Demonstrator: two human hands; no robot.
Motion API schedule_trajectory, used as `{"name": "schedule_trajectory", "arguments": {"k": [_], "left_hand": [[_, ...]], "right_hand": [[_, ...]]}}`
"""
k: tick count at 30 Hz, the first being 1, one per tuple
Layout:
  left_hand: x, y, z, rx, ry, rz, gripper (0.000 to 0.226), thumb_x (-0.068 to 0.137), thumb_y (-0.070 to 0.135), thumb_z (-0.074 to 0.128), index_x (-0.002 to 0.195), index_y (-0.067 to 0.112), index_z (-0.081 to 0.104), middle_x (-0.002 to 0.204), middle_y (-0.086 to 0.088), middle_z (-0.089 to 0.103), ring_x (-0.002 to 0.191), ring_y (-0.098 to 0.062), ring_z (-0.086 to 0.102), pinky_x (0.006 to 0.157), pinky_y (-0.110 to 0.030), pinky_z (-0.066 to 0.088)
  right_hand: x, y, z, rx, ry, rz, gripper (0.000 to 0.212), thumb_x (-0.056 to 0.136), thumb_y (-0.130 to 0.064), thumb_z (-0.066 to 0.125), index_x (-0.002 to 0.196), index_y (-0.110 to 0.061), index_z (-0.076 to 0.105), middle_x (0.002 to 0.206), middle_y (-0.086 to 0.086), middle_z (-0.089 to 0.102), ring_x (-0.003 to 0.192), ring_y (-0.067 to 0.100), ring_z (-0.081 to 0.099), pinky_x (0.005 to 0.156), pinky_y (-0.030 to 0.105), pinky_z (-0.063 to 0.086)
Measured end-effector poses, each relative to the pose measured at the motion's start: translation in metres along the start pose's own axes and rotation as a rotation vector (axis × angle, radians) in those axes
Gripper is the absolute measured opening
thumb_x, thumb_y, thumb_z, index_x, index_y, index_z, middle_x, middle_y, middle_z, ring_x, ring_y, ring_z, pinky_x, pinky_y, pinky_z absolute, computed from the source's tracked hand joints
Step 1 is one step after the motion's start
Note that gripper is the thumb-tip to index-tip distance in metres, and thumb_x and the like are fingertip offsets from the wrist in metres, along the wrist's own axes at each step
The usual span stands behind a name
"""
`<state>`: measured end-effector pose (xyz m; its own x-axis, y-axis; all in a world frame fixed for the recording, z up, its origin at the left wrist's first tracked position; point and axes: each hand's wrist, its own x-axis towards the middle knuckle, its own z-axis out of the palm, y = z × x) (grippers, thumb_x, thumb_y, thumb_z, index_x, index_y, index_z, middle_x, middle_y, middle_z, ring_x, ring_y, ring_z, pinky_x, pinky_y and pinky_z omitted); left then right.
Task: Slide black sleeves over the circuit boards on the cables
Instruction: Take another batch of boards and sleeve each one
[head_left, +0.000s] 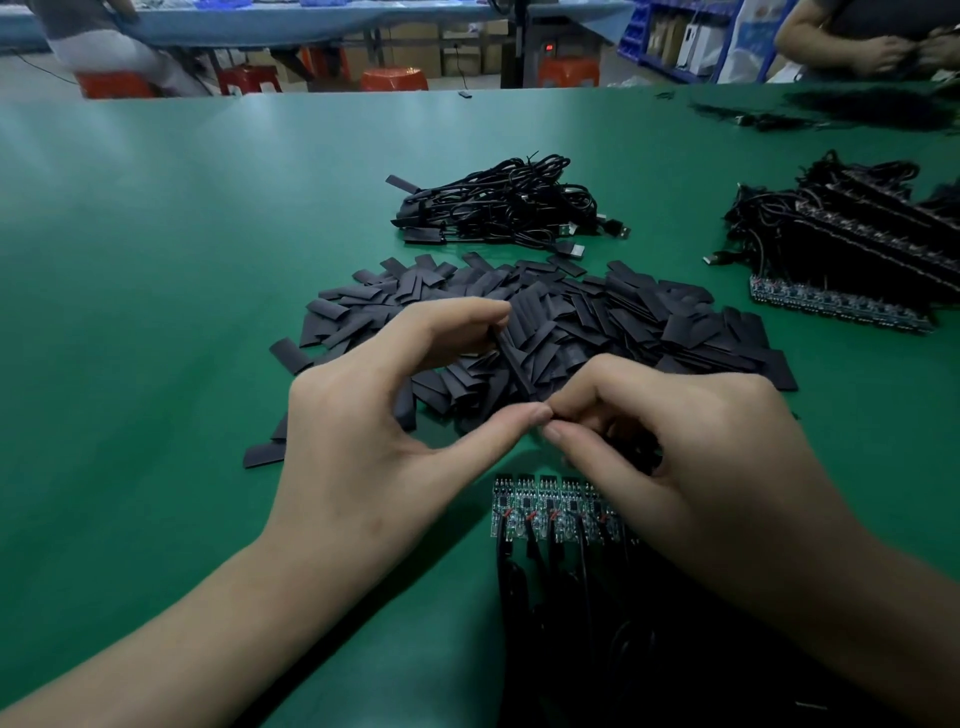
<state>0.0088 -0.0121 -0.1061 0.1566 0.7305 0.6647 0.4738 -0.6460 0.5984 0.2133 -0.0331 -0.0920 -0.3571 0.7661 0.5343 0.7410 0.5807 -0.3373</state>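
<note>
My left hand pinches one black sleeve between thumb and forefinger, lifted above a wide heap of flat black sleeves. My right hand is curled with its fingertips touching the sleeve's near end and my left thumb. What it holds is hidden by the fingers. A row of several green circuit boards on black cables lies under my right hand, partly covered by it.
A bundle of sleeved black USB cables lies beyond the heap. At the right, a stack of boards with cables rests on the green table. Another person's hands work at the far right. Red stools stand behind.
</note>
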Motion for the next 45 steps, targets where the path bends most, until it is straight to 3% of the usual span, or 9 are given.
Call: {"name": "schedule_trajectory", "arguments": {"k": [9, 14, 17, 21, 24, 27, 32, 40, 45], "left_hand": [[0.0, 0.001, 0.001, -0.083, 0.024, -0.015, 0.05, 0.077, 0.028, 0.089, 0.12, 0.014, 0.068, 0.117, 0.009, 0.073, 0.108, -0.007, 0.071, 0.099, -0.024, 0.054], [0.003, -0.007, -0.001, -0.187, 0.1, -0.137, 0.051, 0.076, 0.028, 0.09, 0.121, 0.015, 0.068, 0.113, 0.01, 0.076, 0.108, -0.011, 0.072, 0.099, -0.026, 0.055], [0.004, -0.011, -0.001, -0.189, 0.125, -0.18, 0.053, 0.075, 0.028, 0.09, 0.123, 0.02, 0.066, 0.113, 0.013, 0.075, 0.108, -0.009, 0.072, 0.098, -0.025, 0.055], [0.003, -0.012, -0.001, -0.076, 0.044, -0.2, 0.061, 0.078, 0.046, 0.085, 0.13, 0.027, 0.061, 0.12, 0.015, 0.067, 0.111, -0.008, 0.067, 0.09, -0.023, 0.055], [0.003, -0.01, 0.0, 0.082, -0.098, -0.151, 0.043, 0.083, 0.06, 0.07, 0.116, 0.032, 0.067, 0.1, 0.017, 0.063, 0.093, -0.008, 0.063, 0.079, -0.021, 0.05], [0.0, -0.004, 0.002, 0.2, -0.312, -0.095, 0.043, 0.086, 0.073, 0.055, 0.091, 0.034, 0.072, 0.081, 0.017, 0.063, 0.081, -0.003, 0.062, 0.073, -0.029, 0.052], [-0.001, 0.0, 0.002, 0.282, -0.438, -0.122, 0.056, 0.078, 0.089, 0.043, 0.088, 0.04, 0.069, 0.089, 0.022, 0.055, 0.087, 0.003, 0.053, 0.074, -0.017, 0.044], [-0.001, -0.004, -0.003, 0.188, -0.525, -0.051, 0.04, 0.082, 0.077, 0.062, 0.094, 0.039, 0.065, 0.094, 0.021, 0.054, 0.094, 0.005, 0.052, 0.078, -0.01, 0.042], [0.004, -0.006, -0.008, -0.071, -0.556, -0.198, 0.02, 0.088, 0.053, 0.071, 0.091, 0.033, 0.07, 0.094, 0.016, 0.064, 0.095, -0.01, 0.062, 0.079, -0.025, 0.051]], "right_hand": [[0.0, 0.0, 0.0, 0.125, -0.046, 0.107, 0.007, 0.09, -0.041, 0.065, 0.091, -0.034, 0.067, 0.069, -0.016, 0.065, 0.062, 0.009, 0.064, 0.053, 0.03, 0.049], [0.002, 0.003, -0.002, 0.053, -0.133, 0.167, 0.023, 0.087, -0.059, 0.051, 0.097, -0.04, 0.061, 0.078, -0.021, 0.064, 0.074, 0.001, 0.062, 0.062, 0.031, 0.05], [0.004, 0.006, -0.003, 0.008, -0.173, 0.163, 0.017, 0.09, -0.054, 0.051, 0.093, -0.04, 0.06, 0.078, -0.024, 0.062, 0.073, 0.0, 0.058, 0.061, 0.028, 0.045], [0.009, 0.012, -0.013, 0.032, -0.067, 0.178, 0.014, 0.098, -0.04, 0.059, 0.092, -0.033, 0.069, 0.081, -0.024, 0.065, 0.074, -0.003, 0.062, 0.065, 0.03, 0.053], [0.028, 0.024, -0.035, -0.043, 0.045, 0.233, 0.013, 0.091, -0.036, 0.065, 0.095, -0.029, 0.075, 0.08, -0.026, 0.065, 0.074, 0.001, 0.066, 0.074, 0.034, 0.056], [0.072, 0.042, -0.051, -0.257, 0.012, 0.22, 0.018, 0.093, -0.037, 0.064, 0.102, -0.028, 0.076, 0.089, -0.008, 0.072, 0.081, 0.017, 0.065, 0.083, 0.042, 0.057], [0.183, 0.083, -0.024, -0.479, -0.062, 0.104, 0.018, 0.098, -0.033, 0.067, 0.109, -0.021, 0.074, 0.109, 0.009, 0.071, 0.096, 0.03, 0.064, 0.087, 0.046, 0.055], [0.281, 0.106, 0.06, -0.521, -0.368, 0.042, 0.039, 0.099, -0.036, 0.065, 0.136, -0.021, 0.063, 0.131, 0.016, 0.053, 0.119, 0.04, 0.056, 0.096, 0.043, 0.046], [0.239, 0.074, 0.054, -0.329, -0.252, -0.004, 0.035, 0.103, -0.04, 0.055, 0.134, -0.026, 0.064, 0.133, 0.008, 0.053, 0.118, 0.029, 0.056, 0.1, 0.042, 0.046]]}}
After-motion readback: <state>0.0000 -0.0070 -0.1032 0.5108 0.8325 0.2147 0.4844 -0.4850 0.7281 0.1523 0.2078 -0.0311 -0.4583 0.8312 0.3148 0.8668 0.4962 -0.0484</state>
